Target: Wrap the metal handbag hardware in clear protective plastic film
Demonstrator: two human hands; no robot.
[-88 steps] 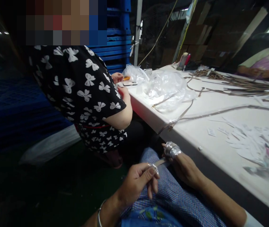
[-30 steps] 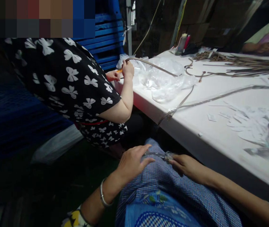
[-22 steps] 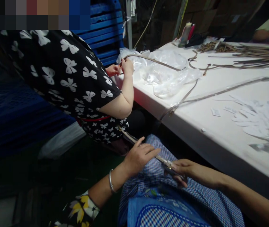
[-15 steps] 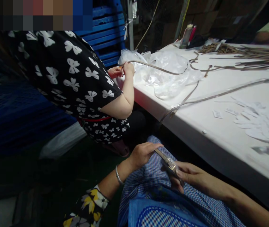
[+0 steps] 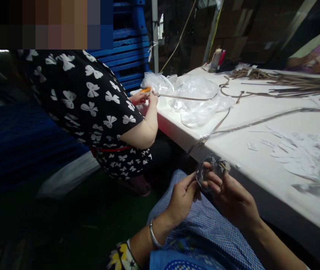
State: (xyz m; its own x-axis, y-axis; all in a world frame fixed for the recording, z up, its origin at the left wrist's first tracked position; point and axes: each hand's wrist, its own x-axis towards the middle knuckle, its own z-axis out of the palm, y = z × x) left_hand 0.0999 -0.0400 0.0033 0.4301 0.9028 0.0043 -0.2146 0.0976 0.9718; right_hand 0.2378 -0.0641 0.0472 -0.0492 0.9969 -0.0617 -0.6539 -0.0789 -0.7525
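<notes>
The coiled belt point(image 5: 210, 159) above the checked apron point(image 5: 219, 223)

The left hand point(image 5: 181, 197) pinches the coil's left side, thumb against fingers; the right hand point(image 5: 237, 197) is half closed around its right side, fingers showing through the loop. Beside them, the white table point(image 5: 231, 146) carries plastic bags point(image 5: 196, 93), brown straps point(image 5: 286, 83) and paper tags point(image 5: 295, 150). Beyond stand a co-worker point(image 5: 92, 108) and a blue plastic stack point(image 5: 133, 60).

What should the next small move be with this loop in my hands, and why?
Perhaps draw the shiny loop a little tighter: the left hand pinches its left edge, the right hand holds the opposite side, and fingers show through its open middle.
</notes>
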